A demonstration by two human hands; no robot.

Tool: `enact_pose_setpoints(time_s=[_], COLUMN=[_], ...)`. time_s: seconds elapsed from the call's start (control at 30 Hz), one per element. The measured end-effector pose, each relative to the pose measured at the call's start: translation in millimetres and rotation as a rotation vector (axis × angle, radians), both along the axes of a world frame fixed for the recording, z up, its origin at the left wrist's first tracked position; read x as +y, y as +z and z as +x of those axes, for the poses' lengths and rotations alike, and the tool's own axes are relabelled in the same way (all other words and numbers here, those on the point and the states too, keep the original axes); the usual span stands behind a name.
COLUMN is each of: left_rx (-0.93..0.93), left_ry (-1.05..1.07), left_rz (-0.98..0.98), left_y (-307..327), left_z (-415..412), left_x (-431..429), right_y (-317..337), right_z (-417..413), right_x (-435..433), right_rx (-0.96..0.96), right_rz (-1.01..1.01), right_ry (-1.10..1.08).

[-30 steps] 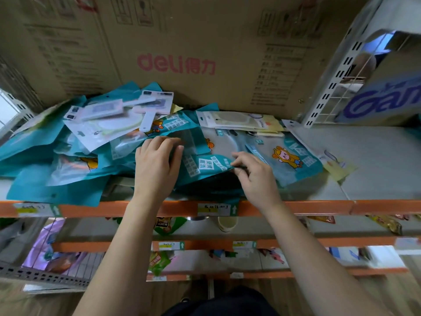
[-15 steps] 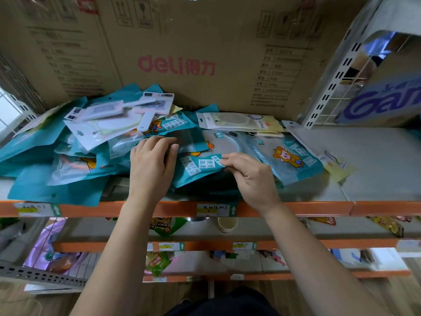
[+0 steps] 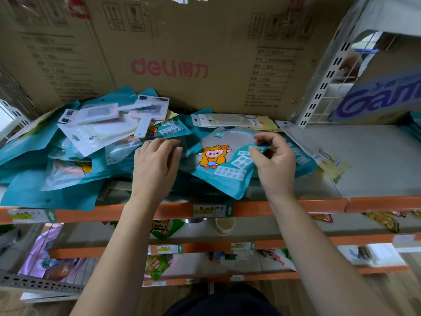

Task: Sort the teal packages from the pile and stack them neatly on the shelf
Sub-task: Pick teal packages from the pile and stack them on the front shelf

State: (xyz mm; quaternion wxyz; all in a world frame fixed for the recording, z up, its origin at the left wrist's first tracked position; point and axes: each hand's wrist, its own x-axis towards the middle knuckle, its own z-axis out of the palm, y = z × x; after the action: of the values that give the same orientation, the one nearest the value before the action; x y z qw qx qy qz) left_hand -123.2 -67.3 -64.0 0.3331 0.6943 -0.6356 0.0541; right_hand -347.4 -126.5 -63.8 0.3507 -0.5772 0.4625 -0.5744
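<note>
Right hand in pinch on edge of teal package.

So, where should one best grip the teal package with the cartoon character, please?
Pinch the teal package at its lower corner, from the shelf front: it lies flat on top and that corner juts free; the right hand pinches its right edge.

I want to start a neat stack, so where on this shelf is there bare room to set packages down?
Bare grey shelf lies on the right, bordered by the yellow package, the slotted upright behind and the orange rail in front. Left and centre are crowded with the teal pile.
</note>
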Motion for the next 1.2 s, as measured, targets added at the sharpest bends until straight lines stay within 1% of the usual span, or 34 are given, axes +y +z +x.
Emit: enact_pose_setpoints(time_s=[0.07,0.17,0.23,0.3,0.37,0.4,0.47,0.63,0.7,0.83,0.93,1.0,1.07,1.2], left_rx=[-0.006,-0.007,-0.007,-0.012,-0.02,-0.022,-0.021,0.01,0.044,0.058,0.049,0.072,0.147,0.401], left_ry=[-0.014,-0.029,-0.035,-0.04,-0.047,-0.051,-0.065,-0.13,-0.156,-0.163,-0.152,-0.106,-0.047,0.05], left_rz=[0.002,0.023,0.032,0.036,0.038,0.038,0.035,0.045,0.058,0.104,0.169,0.23,0.262,0.276], left_y=[-1,-3,-5,-7,-8,-9,-10,-10,-11,-15,-19,-22,-26,-31], left_z=[-3,-9,-12,-15,-19,-22,-30,-59,-75,-108,-129,-141,-153,-165], left_x=[-2,-4,-6,-7,-9,-10,-13,-25,-30,-44,-57,-65,-73,-86], right_y=[2,2,0,-2,-4,-4,-5,-6,-9,-20,-27,-31,-34,-39], right_z=[-5,-14,-21,-29,-36,-40,-50,-99,-125,-167,-185,-192,-197,-199], right_x=[-5,-9,-10,-11,-12,-12,-16,-27,-31,-36,-40,-41,-43,-47], right_rx=[-0.112,-0.27,-0.353,-0.37,-0.301,-0.253,-0.191,-0.121,-0.144,-0.236,-0.269,-0.275,-0.263,-0.248], right_rz=[0.148,0.245,0.35,0.475,0.549,0.558,0.531,0.451,0.463,0.57,0.604,0.613,0.632,0.653], right_ry=[-0.065,-0.204,-0.241,-0.174,-0.035,0.018,0.041,-0.156,-0.207,-0.274,-0.279,-0.255,-0.225,-0.191])
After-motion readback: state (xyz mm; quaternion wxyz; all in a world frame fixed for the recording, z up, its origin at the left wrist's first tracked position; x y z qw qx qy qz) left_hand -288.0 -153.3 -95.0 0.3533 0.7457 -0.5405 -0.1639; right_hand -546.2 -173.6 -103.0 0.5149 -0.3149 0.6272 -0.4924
